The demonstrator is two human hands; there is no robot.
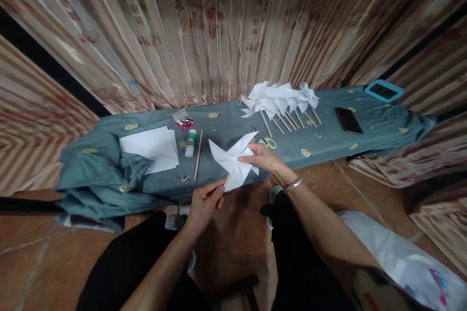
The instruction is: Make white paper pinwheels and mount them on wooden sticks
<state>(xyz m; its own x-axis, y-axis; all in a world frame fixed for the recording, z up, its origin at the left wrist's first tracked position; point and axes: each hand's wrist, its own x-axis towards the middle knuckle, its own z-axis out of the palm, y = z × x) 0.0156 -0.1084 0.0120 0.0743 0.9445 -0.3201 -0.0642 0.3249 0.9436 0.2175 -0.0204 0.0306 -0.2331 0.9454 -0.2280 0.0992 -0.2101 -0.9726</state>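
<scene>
In the head view, the left hand (207, 200) pinches the lower end of a white paper pinwheel (230, 162) where its stick shows, while the right hand (265, 158) pinches its blades near the centre, holding it above the front edge of the cloth-covered bench (226, 119). Left of it lie a loose wooden stick (198, 155), a glue stick (190, 143), a small open box (183, 119) and white paper sheets (153, 146); green-handled scissors (270, 143) lie just beyond the right hand, near a row of pinwheels on sticks (279, 99).
</scene>
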